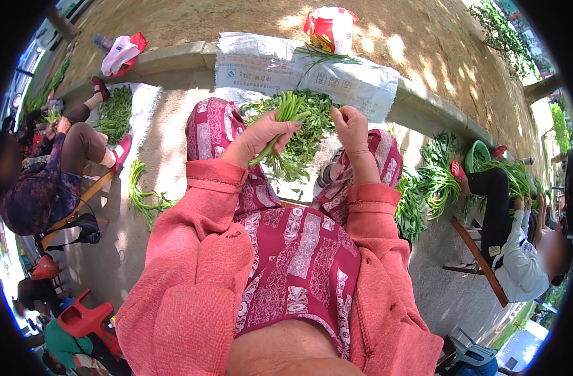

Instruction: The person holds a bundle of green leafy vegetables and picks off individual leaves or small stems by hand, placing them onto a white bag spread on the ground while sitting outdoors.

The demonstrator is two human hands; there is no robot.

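My left hand is closed round a bunch of green vegetable stems, held over my lap with the stems fanning up and to the right. To its right, my right hand is raised with thumb and fingers pinched together; whatever is in the pinch is too small to make out. Beneath and beyond both hands lies a heap of loose leafy greens, between my knees. Part of the heap is hidden by my left hand and the bunch. A white woven sack is spread flat just beyond the heap.
A red and white bag stands past the stone kerb. Bundles of greens lie on the pavement at left and right. Seated people work at both sides, near a green basket. A red stool is behind left.
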